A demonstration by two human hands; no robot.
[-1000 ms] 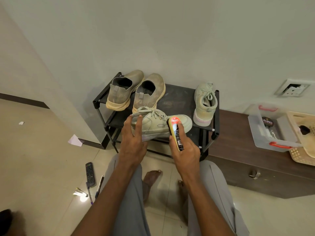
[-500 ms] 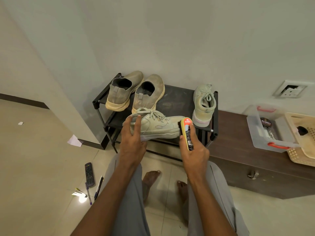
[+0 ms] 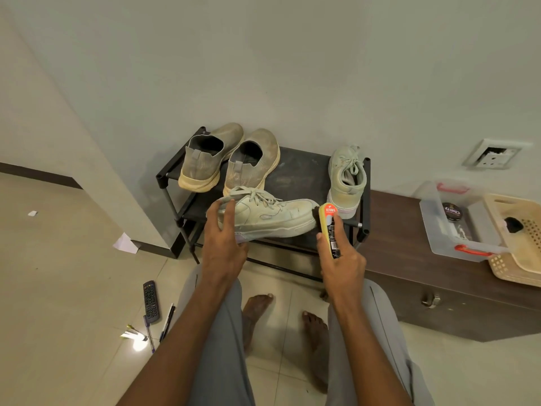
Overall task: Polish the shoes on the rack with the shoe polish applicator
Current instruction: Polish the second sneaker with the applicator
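Sneaker (image 3: pixel 263 215) held sideways over rack (image 3: pixel 295 174).
Left hand (image 3: pixel 224 244) grips heel end; right hand (image 3: pixel 341 259) curled around polish applicator (image 3: pixel 329 227), sponge touching toe.

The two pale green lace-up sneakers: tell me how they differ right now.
The held sneaker lies crosswise with its toe to the right, gripped at the heel by the left hand; the resting sneaker stands untouched on the rack, toe toward the wall. Both are pale green with laces.
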